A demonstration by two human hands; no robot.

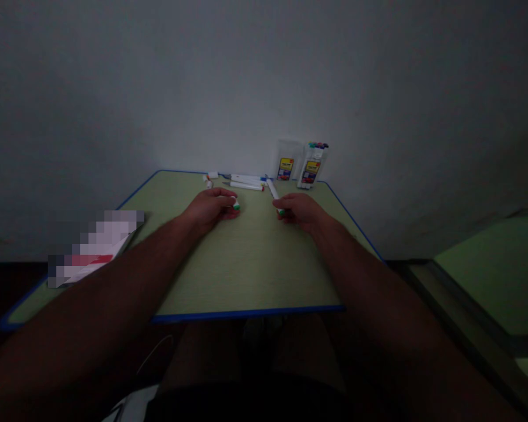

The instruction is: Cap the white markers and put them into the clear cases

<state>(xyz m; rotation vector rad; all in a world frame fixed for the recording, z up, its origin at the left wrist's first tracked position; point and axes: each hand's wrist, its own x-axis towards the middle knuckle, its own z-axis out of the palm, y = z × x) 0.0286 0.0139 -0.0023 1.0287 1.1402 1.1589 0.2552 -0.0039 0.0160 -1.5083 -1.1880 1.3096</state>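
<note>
Above the table, my left hand (209, 208) pinches a small white marker cap (236, 203) with a green end. To its right, my right hand (301, 210) grips a white marker (273, 189) by its green end, and the dark tip points away toward the wall. The two hands are apart. Beyond them lie white uncapped markers: one with a red end (246, 186) and one with a blue end (245, 177). Loose white caps (213, 174) lie left of these markers.
Against the wall stand a clear plastic case (286, 158) and a second case of markers (311, 167) with coloured ends. A blurred-out flat booklet or box (101, 246) lies on the left. The greenish table (250, 269) has a blue edge; my legs are below.
</note>
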